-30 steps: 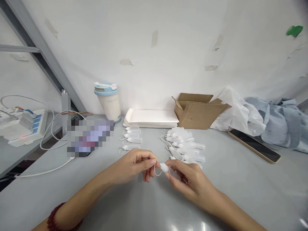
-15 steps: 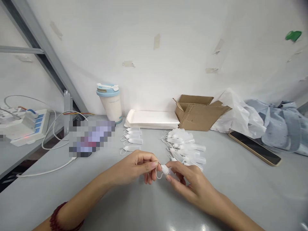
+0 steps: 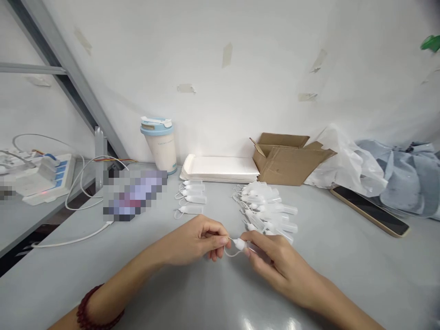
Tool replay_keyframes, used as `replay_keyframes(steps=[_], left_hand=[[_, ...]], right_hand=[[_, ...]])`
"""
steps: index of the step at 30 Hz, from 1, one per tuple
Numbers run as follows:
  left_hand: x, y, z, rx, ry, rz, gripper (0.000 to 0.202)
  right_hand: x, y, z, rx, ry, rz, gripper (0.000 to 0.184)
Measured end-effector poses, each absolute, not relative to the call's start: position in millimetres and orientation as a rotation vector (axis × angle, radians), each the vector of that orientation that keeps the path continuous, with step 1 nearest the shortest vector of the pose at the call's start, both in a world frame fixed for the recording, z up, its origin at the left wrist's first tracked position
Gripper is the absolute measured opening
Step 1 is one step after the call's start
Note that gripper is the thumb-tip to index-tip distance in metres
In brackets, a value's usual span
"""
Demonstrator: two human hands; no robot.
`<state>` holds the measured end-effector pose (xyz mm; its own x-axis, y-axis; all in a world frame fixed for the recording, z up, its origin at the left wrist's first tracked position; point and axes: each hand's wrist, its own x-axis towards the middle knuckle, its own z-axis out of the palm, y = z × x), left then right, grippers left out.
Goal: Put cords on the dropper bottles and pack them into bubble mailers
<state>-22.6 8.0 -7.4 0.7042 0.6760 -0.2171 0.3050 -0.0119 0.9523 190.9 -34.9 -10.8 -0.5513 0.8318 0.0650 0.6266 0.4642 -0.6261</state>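
My right hand (image 3: 271,261) grips a small translucent needle-tip squeeze bottle (image 3: 240,244), its white top pointing left. From that top a thin metal needle (image 3: 231,239) runs toward my left fingers. My left hand (image 3: 202,240) is closed in a pinch at the end of the bottle's thin white cap strap (image 3: 233,255), which loops below the needle; the small cap itself is hidden by the fingertips. Beyond my right hand lies a heap of similar bottles (image 3: 268,208). Several more bottles (image 3: 194,199) lie in a column beyond my left hand.
At the back stand a lidded cup (image 3: 161,149), a stack of white envelopes (image 3: 220,168) and an open cardboard box (image 3: 288,162). On the right are a phone (image 3: 371,211) and plastic bags (image 3: 347,165). A pixelated device (image 3: 135,195) with a white cable (image 3: 75,243) lies on the left.
My hands have drawn slightly apart, so a short length of needle now shows between the left fingertips and the bottle top. The whole view has shifted a little.
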Motion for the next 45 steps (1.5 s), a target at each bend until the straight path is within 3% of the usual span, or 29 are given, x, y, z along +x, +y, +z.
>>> replay_keyframes(steps=[14,23,37,45], left_hand=[[-16.3,1.8,-8.9,1.748,0.903,0.188,0.027],[-25.3,5.5,-3.0,1.765,1.062,0.407,0.028],[-17.9,-2.2,-0.6,1.82,1.045,0.563,0.019],[-13.8,-3.8,-5.3,1.798,1.041,0.528,0.017]], right_hand=[[191.1,-39.4,-13.5,-1.191,-2.426,0.832,0.025],[190.5,-33.8,-24.4,-1.196,-2.414,0.529,0.024],[185.7,-34.8,-29.5,-1.104,-2.293,0.508,0.017],[188.1,-30.2,-38.8,-1.075,-2.383,0.305,0.019]])
